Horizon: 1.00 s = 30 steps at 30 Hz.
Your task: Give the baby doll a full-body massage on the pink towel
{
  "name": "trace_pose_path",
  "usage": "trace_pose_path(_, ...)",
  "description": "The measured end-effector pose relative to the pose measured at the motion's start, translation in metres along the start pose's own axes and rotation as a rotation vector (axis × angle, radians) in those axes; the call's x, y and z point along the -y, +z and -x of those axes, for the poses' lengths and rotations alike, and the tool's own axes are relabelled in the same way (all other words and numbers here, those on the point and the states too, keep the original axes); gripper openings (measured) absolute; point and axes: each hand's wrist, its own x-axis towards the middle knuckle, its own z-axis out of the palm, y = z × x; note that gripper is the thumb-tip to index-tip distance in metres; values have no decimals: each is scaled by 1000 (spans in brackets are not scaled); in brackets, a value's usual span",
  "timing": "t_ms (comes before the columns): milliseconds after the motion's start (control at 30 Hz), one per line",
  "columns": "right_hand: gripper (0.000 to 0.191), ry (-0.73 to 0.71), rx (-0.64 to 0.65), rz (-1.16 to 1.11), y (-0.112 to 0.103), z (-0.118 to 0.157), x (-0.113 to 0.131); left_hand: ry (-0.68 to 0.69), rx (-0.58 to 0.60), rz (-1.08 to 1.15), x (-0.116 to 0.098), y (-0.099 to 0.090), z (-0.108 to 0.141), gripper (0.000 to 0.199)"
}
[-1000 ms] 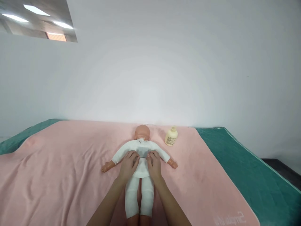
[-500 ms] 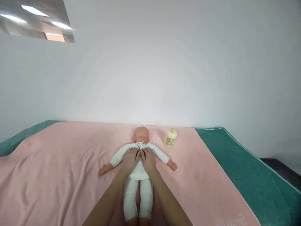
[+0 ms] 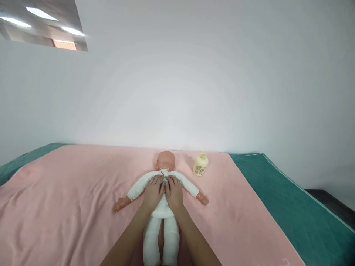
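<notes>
A baby doll with a white cloth body lies face down, its head away from me and its arms spread out to the sides. On the left of its upper back rests my left hand, palm down with the fingers stretched out. My right hand lies flat on the right of the back, its thumb close to the other thumb. A dark cord shows at the doll's neck. To the right of the doll's head stands a pale yellow bottle with printed text on its side.
A pink blanket lies under the doll, wrinkled on the left side. Green bedding shows at the right and far left. Behind rises a white wall; a mirror-like panel reflecting lights is at the upper left.
The view has shifted slightly, so the doll and bottle sit a little lower in the picture. Both hands remain on the doll's back, with the thumbs slightly farther apart.
</notes>
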Motion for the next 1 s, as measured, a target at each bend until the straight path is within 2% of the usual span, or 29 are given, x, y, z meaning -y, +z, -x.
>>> trace_pose_path(267,26,35,20,42,6,-2,-1,16,28,-9,0,0,-3,26)
trace_pose_path(567,36,17,14,35,3,3,-1,7,-6,-41,7,8,6,41)
trace_pose_path(1000,32,34,41,57,8,0,-3,-8,16,-57,12,12,4,36)
